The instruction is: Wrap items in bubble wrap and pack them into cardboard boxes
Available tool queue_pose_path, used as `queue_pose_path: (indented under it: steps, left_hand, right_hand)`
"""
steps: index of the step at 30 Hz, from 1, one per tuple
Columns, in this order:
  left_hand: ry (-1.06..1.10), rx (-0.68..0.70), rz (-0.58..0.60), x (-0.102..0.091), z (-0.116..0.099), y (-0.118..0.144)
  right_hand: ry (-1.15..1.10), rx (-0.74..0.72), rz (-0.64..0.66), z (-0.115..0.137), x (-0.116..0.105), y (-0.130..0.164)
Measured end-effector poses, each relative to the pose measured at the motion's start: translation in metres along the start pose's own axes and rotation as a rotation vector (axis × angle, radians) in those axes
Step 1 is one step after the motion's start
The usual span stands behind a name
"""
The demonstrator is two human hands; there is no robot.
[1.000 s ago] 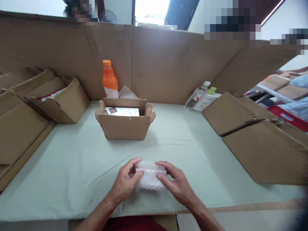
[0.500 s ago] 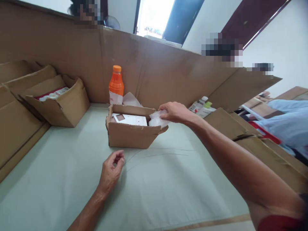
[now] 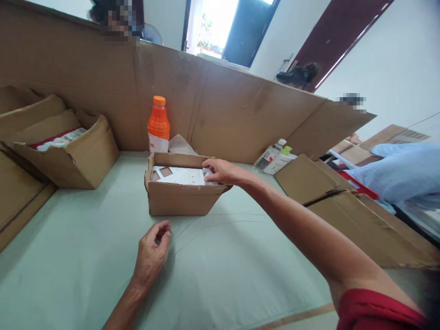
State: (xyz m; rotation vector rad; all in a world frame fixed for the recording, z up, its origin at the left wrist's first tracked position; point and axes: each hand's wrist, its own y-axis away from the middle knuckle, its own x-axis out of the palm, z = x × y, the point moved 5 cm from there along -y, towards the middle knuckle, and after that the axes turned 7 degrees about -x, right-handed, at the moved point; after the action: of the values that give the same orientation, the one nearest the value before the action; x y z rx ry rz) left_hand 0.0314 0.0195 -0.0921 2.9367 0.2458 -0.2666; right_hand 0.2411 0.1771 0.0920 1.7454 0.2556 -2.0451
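Note:
A small open cardboard box (image 3: 178,200) stands on the cloth-covered table, with white printed cartons or cards (image 3: 187,176) inside. My right hand (image 3: 220,171) reaches over the box's right end, its fingers closed on a crumpled translucent plastic bag (image 3: 206,172). Most of that bag is hidden by the fingers and the box wall. In front of the box, my left hand (image 3: 153,250) rests near the cloth, loosely curled with nothing in it and a small gap between thumb and fingers.
An orange bottle (image 3: 158,126) stands behind the box against a cardboard partition (image 3: 233,110). To the left is another open box (image 3: 85,160) with packets. A clear bottle (image 3: 271,155) leans at the back right, near more cardboard boxes (image 3: 360,224). Other people are beyond the partition.
My right hand has moved left and down into the box's right end, taking the plastic bag with it. The left hand keeps its curled pose; the view has shifted slightly.

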Motion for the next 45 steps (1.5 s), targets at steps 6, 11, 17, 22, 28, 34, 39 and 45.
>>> queue_pose_path:
  steps: [6,11,17,22,28,34,39,45]
  left_hand:
    - [-0.04,0.034,-0.075,-0.004,-0.002,-0.004]
    - [-0.163,0.193,-0.212,-0.029,-0.033,0.005]
    - [-0.213,0.248,-0.294,-0.069,-0.058,-0.016]
    - [0.003,0.196,-0.128,-0.052,-0.049,-0.055]
    - [0.067,0.12,-0.136,-0.013,-0.049,-0.06]
    - [0.023,0.1,-0.155,0.013,-0.031,0.006]
    - [0.076,-0.003,-0.358,-0.033,-0.004,0.059]
    - [0.159,-0.072,-0.765,-0.141,0.026,0.094]
  right_hand:
    - [0.13,0.014,0.025,0.0,-0.001,-0.007]
    - [0.037,-0.034,-0.112,-0.007,-0.015,0.005]
    - [-0.175,-0.142,-0.736,-0.045,0.004,0.116]
    - [-0.438,-0.011,-0.68,-0.054,0.105,0.127]
    - [-0.64,0.072,-0.499,-0.035,0.129,0.076]
    - [-0.644,0.162,-0.465,-0.056,0.13,0.127]
    - [-0.718,-0.012,-0.315,-0.013,0.138,0.098]
    - [-0.884,-0.479,-0.134,0.126,0.147,-0.021]
